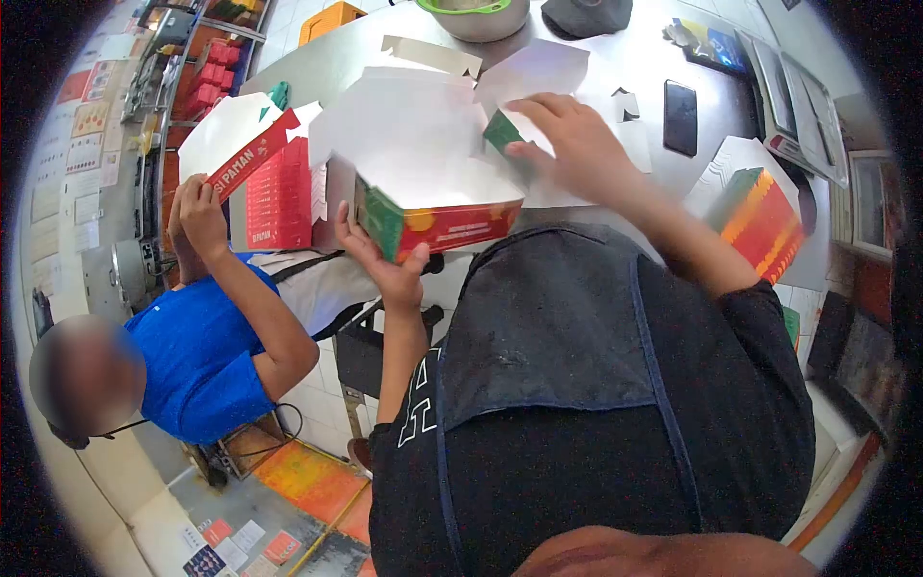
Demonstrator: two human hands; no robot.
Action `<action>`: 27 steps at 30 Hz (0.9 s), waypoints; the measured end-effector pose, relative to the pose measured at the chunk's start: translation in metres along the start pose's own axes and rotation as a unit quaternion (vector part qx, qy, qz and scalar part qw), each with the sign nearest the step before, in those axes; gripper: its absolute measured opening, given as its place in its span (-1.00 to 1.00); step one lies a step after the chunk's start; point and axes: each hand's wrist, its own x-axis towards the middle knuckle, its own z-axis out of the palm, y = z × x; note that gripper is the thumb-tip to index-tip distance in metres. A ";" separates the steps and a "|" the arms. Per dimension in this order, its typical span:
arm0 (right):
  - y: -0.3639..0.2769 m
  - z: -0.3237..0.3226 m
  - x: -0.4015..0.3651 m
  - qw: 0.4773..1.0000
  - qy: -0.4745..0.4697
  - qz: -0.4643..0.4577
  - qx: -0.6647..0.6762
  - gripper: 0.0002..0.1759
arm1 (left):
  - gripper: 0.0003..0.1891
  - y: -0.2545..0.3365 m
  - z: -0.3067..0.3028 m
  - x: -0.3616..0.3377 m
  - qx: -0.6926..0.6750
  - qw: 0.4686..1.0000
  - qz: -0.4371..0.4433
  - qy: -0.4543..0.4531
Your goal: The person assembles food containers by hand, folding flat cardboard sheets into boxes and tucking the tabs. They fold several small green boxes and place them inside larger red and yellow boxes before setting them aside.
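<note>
A partly folded carton (452,226), red and green outside and white inside, is tilted over the table's near edge. My left hand (380,264) grips its lower left corner, the thumb on the red front and the fingers behind the green side. At the carton's right, my right hand (567,144) holds a green-and-white flap (502,130) between thumb and fingers. White lid panels (394,125) stand up behind the carton. More white cardboard (615,111) lies flat beyond my right hand.
A person in a blue shirt (207,337) at the left holds another carton (250,159) beside stacked red cartons (279,202). Folded cartons (760,226) stand at the right, near a phone (680,117). A green-rimmed bowl (481,19) and dark cap (586,14) sit at the back.
</note>
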 end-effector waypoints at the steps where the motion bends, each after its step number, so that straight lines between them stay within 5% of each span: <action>1: -0.011 -0.008 0.005 0.995 -0.043 0.001 0.090 -0.49 | 0.23 0.007 0.004 0.001 0.039 0.999 0.010 -0.019; 4: -0.047 -0.015 0.013 0.893 -0.174 -0.077 0.409 -0.59 | 0.21 0.012 0.016 0.004 -0.005 1.000 0.011 -0.003; 7: -0.058 -0.020 0.020 0.836 -0.377 -0.018 0.398 -0.69 | 0.08 0.031 0.026 0.021 -0.095 0.994 0.013 0.055; 9: -0.049 -0.007 0.013 0.841 -0.362 -0.029 0.401 -0.68 | 0.05 0.038 0.029 0.030 -0.225 0.969 -0.002 0.099; 12: -0.051 -0.006 0.004 0.848 -0.322 -0.004 0.421 -0.70 | -0.16 0.025 0.024 0.017 -0.094 0.992 -0.065 0.060; 16: -0.064 -0.013 -0.011 0.863 -0.272 0.073 0.419 -0.75 | -0.28 0.005 0.025 0.001 -0.179 0.968 -0.174 0.032; 22: -0.065 -0.020 -0.019 0.862 -0.252 0.122 0.423 -0.70 | -0.30 0.019 0.027 -0.001 -0.167 0.975 -0.142 0.032; 25: -0.067 -0.030 -0.012 0.857 -0.323 0.130 0.380 -0.68 | -0.36 0.031 0.030 0.002 -0.175 0.975 -0.133 0.029; 27: -0.060 -0.029 -0.013 0.836 -0.281 0.046 0.469 -0.70 | -0.40 0.032 0.023 0.006 -0.223 0.960 -0.165 0.037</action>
